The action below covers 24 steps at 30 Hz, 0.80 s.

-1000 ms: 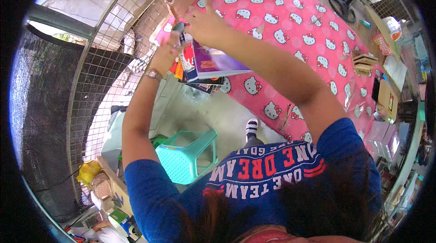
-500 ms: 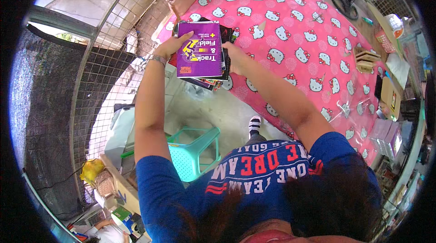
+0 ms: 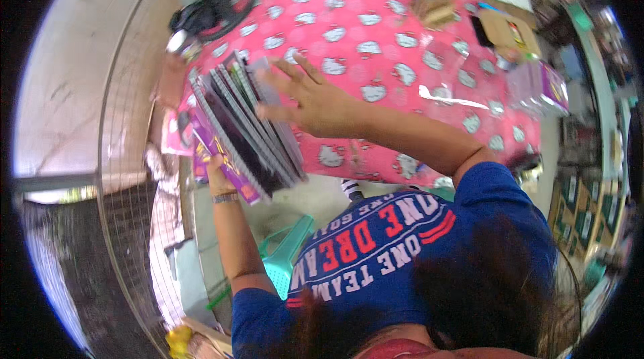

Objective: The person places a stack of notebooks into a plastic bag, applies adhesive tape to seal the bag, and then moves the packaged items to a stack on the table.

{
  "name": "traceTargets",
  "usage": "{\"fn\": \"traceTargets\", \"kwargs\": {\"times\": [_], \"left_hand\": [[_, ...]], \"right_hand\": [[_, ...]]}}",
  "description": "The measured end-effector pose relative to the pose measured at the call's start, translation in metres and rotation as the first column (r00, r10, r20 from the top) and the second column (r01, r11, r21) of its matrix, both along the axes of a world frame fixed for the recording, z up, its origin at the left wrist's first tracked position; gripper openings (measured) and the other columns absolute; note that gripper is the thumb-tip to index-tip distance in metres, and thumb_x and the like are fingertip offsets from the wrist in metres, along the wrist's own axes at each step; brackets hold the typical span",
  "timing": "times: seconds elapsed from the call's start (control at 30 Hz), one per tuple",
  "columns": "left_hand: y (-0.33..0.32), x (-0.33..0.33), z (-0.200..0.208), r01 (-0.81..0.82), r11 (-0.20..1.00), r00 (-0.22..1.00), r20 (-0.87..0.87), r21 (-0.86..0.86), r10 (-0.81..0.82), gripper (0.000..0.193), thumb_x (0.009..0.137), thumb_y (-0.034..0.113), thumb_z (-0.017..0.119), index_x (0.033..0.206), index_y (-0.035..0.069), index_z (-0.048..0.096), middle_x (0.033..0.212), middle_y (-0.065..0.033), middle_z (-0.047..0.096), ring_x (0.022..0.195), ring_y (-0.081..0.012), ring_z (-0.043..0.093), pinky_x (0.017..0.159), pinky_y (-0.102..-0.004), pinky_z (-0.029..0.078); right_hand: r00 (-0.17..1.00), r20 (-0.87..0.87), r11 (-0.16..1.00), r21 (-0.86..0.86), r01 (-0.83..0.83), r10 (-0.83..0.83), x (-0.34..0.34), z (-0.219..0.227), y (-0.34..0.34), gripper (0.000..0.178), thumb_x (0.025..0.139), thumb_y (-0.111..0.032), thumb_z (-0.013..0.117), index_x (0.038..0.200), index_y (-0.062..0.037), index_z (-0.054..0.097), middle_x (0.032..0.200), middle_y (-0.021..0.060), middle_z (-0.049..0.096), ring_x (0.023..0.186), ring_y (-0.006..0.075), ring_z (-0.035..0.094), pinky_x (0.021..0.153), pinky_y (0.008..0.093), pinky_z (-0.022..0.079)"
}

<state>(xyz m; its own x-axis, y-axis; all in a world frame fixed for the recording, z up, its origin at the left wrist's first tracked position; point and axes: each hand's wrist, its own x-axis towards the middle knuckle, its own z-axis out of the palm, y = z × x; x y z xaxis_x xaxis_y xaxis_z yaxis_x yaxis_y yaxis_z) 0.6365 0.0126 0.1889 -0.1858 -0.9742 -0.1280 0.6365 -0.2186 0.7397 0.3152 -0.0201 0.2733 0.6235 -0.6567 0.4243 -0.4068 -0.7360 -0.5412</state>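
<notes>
A stack of spiral-bound notebooks (image 3: 251, 117) is held up over the left end of the pink table, tilted, with its bound edges showing. The outermost one has a purple cover (image 3: 231, 174). My left hand (image 3: 216, 174) is closed on the stack from the purple-cover side, low down; part of its fingers is hidden. On the other side my right hand (image 3: 305, 100) has its fingers spread, close to the upper edge of the notebooks. Its fingertips are blurred, and whether they touch the stack I cannot make out.
A pink cartoon-print cover (image 3: 376, 90) lies over the table. Wrapped purple-edged books (image 3: 540, 87) sit at its right end, near a cardboard box (image 3: 506, 33) and a wooden holder (image 3: 435, 9). A black fan (image 3: 225, 10) stands far left; a green stool (image 3: 288, 251) is below.
My view has turned right. The notebook stack has tipped from cover-up to edge-up, staying in my left hand. My right hand has come off its side and spread its fingers.
</notes>
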Motion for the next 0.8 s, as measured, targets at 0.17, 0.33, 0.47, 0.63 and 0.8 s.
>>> {"fn": "traceTargets", "kwargs": {"times": [0.17, 0.33, 0.47, 0.63, 0.8], "left_hand": [[-0.008, -0.165, 0.013, 0.433, 0.845, 0.874, 0.083, 0.314, -0.479, 0.054, 0.080, 0.014, 0.062, 0.128, 0.000, 0.043, 0.112, -0.0159, 0.060, 0.087, -0.0252, 0.066, 0.070, -0.0398, 0.058], [-0.003, -0.342, 0.022, 0.517, 0.820, 0.833, 0.078, 0.246, -0.548, 0.057, 0.089, 0.033, 0.055, 0.135, 0.004, 0.038, 0.126, -0.0147, 0.052, 0.109, -0.0247, 0.056, 0.088, -0.0419, 0.050], [0.013, -0.430, -0.043, 0.633, 0.755, 0.767, 0.277, -0.175, -0.579, 0.061, 0.093, 0.044, 0.045, 0.141, 0.009, 0.030, 0.138, -0.0129, 0.040, 0.126, -0.0258, 0.042, 0.103, -0.0429, 0.039], [0.040, -0.512, -0.092, 0.820, 0.546, 0.519, 0.624, -0.171, -0.584, 0.080, 0.082, 0.028, 0.066, 0.145, 0.012, 0.018, 0.143, -0.0108, 0.032, 0.128, -0.0277, 0.038, 0.105, -0.0429, 0.036], [0.058, -0.526, -0.174, 0.782, 0.619, 0.448, 0.626, 0.070, -0.638, 0.074, 0.063, 0.006, 0.081, 0.128, 0.007, 0.046, 0.127, -0.0089, 0.050, 0.116, -0.0203, 0.050, 0.093, -0.0347, 0.046]], "right_hand": [[0.955, -0.176, 0.579, -0.815, -0.005, -0.239, -0.145, 0.028, 0.063, 0.065, 0.080, -0.014, 0.052, 0.141, -0.0261, 0.033, 0.148, 0.0090, 0.029, 0.128, 0.0295, 0.040, 0.109, 0.0505, 0.025], [0.990, -0.004, 0.989, -0.041, 0.139, -0.139, -0.307, -0.047, 0.133, 0.074, 0.056, -0.016, 0.079, 0.124, -0.0129, 0.049, 0.118, 0.0109, 0.055, 0.109, 0.0303, 0.054, 0.098, 0.0426, 0.040], [0.670, 0.353, 0.728, 0.539, 0.425, -0.653, -0.371, -0.117, 0.182, 0.081, 0.058, -0.009, 0.081, 0.128, -0.0057, 0.039, 0.119, 0.0108, 0.053, 0.112, 0.0236, 0.052, 0.099, 0.0367, 0.039], [0.433, 0.413, 0.587, 0.682, 0.436, -0.801, -0.426, -0.237, 0.224, 0.083, 0.062, -0.003, 0.079, 0.130, -0.0032, 0.033, 0.116, 0.0064, 0.054, 0.110, 0.0158, 0.050, 0.093, 0.0323, 0.042], [0.576, 0.290, 0.551, 0.758, 0.349, -0.764, -0.450, -0.276, 0.234, 0.082, 0.058, -0.012, 0.084, 0.126, -0.0036, 0.038, 0.112, 0.0090, 0.056, 0.107, 0.0188, 0.053, 0.091, 0.0333, 0.043]]}}
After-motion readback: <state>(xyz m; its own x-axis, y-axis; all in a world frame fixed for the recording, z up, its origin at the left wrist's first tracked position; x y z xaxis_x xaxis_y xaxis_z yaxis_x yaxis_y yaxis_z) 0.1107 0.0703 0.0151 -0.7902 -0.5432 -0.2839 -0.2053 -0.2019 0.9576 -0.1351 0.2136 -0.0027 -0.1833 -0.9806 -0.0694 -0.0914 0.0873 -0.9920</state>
